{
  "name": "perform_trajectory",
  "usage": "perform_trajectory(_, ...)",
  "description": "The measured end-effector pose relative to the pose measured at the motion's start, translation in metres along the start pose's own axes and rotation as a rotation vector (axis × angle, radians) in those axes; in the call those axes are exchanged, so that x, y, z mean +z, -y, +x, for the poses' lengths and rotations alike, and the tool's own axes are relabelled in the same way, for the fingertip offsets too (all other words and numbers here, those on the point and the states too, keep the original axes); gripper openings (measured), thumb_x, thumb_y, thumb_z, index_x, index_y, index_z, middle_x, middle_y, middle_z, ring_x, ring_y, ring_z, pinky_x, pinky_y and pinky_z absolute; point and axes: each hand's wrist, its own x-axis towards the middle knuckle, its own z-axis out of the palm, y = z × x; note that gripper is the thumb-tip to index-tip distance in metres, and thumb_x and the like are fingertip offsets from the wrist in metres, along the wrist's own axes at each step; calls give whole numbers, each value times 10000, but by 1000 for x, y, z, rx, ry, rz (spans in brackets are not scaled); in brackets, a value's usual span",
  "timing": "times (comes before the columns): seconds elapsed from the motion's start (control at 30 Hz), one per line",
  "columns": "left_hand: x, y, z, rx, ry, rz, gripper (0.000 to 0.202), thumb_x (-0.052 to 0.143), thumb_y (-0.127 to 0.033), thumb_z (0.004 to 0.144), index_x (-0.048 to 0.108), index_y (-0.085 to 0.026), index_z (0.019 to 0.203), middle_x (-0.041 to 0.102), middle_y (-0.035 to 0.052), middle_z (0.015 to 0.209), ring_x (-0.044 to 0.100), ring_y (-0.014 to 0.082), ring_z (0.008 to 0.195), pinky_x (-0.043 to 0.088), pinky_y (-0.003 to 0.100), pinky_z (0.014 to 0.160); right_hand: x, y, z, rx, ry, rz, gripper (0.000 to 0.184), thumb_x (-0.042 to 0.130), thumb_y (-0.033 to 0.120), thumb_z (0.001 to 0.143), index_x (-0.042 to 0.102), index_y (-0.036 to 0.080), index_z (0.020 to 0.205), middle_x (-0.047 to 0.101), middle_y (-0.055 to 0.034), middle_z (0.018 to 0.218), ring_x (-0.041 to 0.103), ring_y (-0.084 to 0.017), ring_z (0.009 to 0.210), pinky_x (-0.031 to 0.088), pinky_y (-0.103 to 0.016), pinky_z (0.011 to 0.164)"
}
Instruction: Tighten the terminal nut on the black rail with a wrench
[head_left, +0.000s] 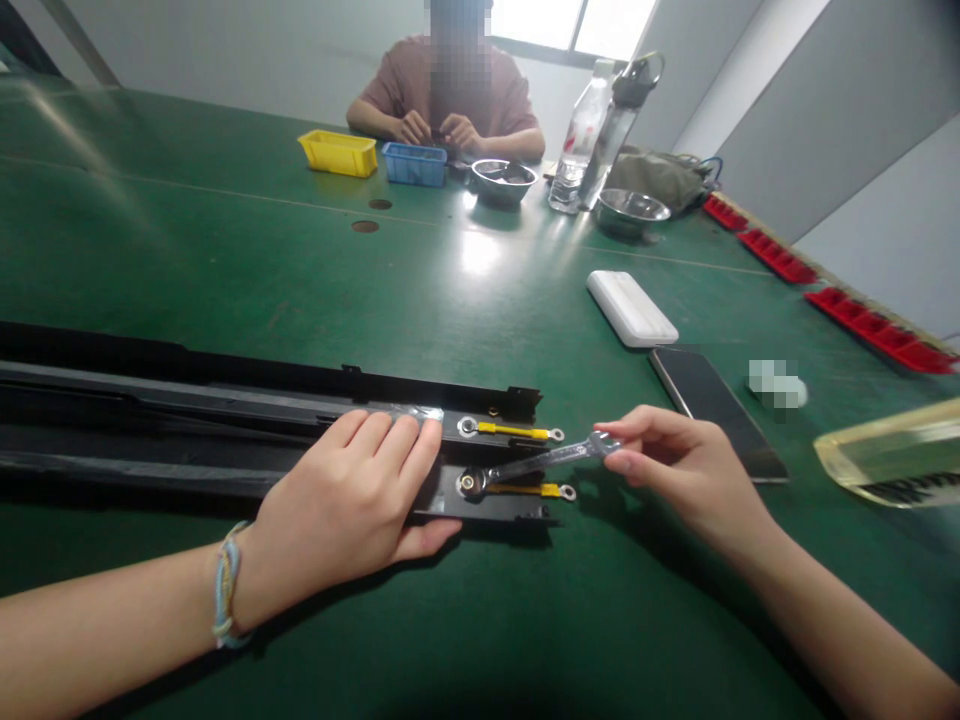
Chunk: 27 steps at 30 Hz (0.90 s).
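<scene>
The left hand (352,495) clasps black rails (187,394); the right hand (679,455) grips a wrench (541,459) around the near nut (467,483). Both yellow wires (516,431) seem bolted at left, free at right.

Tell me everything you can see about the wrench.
The wrench is slim, shiny and silver-coloured, apparently metal. Its ring end sits around a small fastener on the nearer black channel. The shaft slants slightly upward to the right in the picture, and the right hand pinches its far end between thumb and fingers. Any markings are too small to read.
</scene>
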Motion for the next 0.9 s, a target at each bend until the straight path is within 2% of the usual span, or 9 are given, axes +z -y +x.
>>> perform_trajectory(0.23,0,0,1,-1,8,-7,596,384,-559,900,653,-38,1002,663,143,824,590,273,687,471,393,614,1,0,0,15,-1,7,341,898,428,540,682,185,643,618,-3,557,486,-111,459,376,-224,410)
perform_trajectory(0.33,0,0,1,-2,12,-9,596,388,-557,900,646,-34,1026,660,143,832,587,273,698,470,397,629,-2,-3,-1,-23,22,-4,341,907,400,537,656,187,623,597,9,535,503,-120,477,409,-231,434)
perform_trajectory(0.43,0,0,0,-2,8,-8,594,377,-554,906,645,-37,1021,656,144,833,582,265,700,462,392,630,-6,-6,-5,-98,85,6,314,903,367,567,656,190,646,567,28,516,510,-121,477,423,-242,454)
perform_trajectory(0.63,-2,1,0,3,14,4,599,368,-565,906,651,-47,1008,652,141,830,563,255,692,454,389,634,-6,-8,-11,-243,285,86,324,893,329,612,598,197,642,507,59,478,421,-102,457,337,-254,461)
perform_trajectory(0.9,0,-1,1,-5,25,-8,601,393,-573,895,646,-43,1023,652,144,833,570,263,700,455,393,632,-3,-9,-13,-264,343,97,378,897,372,593,567,189,589,521,54,461,394,-91,439,304,-249,448)
